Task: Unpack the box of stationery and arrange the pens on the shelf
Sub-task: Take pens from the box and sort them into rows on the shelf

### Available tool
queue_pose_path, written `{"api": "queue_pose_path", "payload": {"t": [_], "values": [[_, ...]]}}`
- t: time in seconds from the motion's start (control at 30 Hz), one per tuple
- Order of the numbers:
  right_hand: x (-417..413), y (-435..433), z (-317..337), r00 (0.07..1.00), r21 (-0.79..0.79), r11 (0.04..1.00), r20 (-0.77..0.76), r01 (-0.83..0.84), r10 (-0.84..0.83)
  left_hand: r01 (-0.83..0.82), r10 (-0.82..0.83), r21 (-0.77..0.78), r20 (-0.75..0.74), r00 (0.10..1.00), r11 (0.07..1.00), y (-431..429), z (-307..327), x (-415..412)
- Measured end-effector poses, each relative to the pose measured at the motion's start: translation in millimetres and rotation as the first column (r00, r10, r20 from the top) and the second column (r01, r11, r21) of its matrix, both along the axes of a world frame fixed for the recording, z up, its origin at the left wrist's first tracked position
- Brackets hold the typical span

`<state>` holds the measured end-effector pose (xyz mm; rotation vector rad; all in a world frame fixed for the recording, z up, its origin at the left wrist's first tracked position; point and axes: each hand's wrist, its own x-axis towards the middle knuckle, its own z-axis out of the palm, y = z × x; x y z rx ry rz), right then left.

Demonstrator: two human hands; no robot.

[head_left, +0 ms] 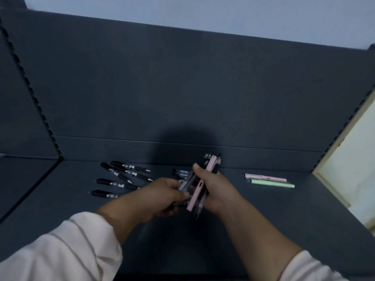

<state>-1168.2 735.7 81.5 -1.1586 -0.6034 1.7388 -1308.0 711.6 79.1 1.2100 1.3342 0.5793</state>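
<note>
Head view: we judge the main risk to be the bundle (211, 165) slipping. Our right hand (215, 189) holds several pens at once, loosely fanned, while our left hand (164, 196) pinches one of them. A tug could drag its neighbours out and drop them on the shelf (263, 220), where they might roll toward the front edge or scatter the black pens (121, 175) lying askew toward the back left corner. A dropped pen could also knock the pink pen (265, 178) and green pen (272, 183), laid side by side near the right edge.

The right hand is closed round the bundle, thumb across it, the pens pointing toward the back wall. The left hand's fingers are curled and pinch a grey pen (187, 180) low in the bundle; blur hides the exact hold. The box is not in view.
</note>
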Motion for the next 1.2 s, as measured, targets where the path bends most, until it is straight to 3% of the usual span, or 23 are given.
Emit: {"api": "queue_pose_path", "payload": {"t": [0.23,0.43,0.57,0.7,0.83,0.9,0.97,1.03,1.13,1.2], "values": [[32,7,-8,0.986,0.042,0.992,0.113,0.120,-0.124,0.027,-0.015,0.079,-0.142,0.990,0.997,7,-4,-11],[56,8,-14,0.958,0.100,0.993,0.271,0.065,-0.090,0.141,-0.110,0.110,-0.252,0.961,0.984,11,-7,-6],[63,7,-23,0.931,0.115,0.988,0.338,0.101,-0.134,0.086,-0.015,0.199,-0.333,0.943,0.976,18,-17,4],[70,11,-31,0.917,0.098,0.983,0.357,0.154,-0.180,-0.065,0.131,0.272,-0.232,0.964,0.960,25,-26,17],[73,15,-33,0.891,0.096,0.985,0.421,0.141,-0.169,-0.143,0.234,0.333,-0.251,0.939,0.932,34,-36,21],[74,16,-32,0.876,0.118,0.984,0.450,0.130,-0.170,-0.030,0.195,0.360,-0.432,0.881,0.933,35,-35,21],[77,17,-29,0.872,0.138,0.982,0.455,0.132,-0.181,0.108,0.172,0.379,-0.634,0.754,0.919,35,-33,18],[77,16,-24,0.895,0.135,0.983,0.413,0.122,-0.168,0.130,0.209,0.407,-0.687,0.696,0.904,31,-27,18],[67,16,-14,0.955,0.053,0.994,0.275,0.099,-0.110,0.072,0.223,0.457,-0.559,0.799,0.887,25,-16,28],[56,18,-10,0.979,0.010,0.997,0.190,0.072,-0.072,0.016,0.134,0.364,-0.383,0.914,0.931,21,-9,38]]}}
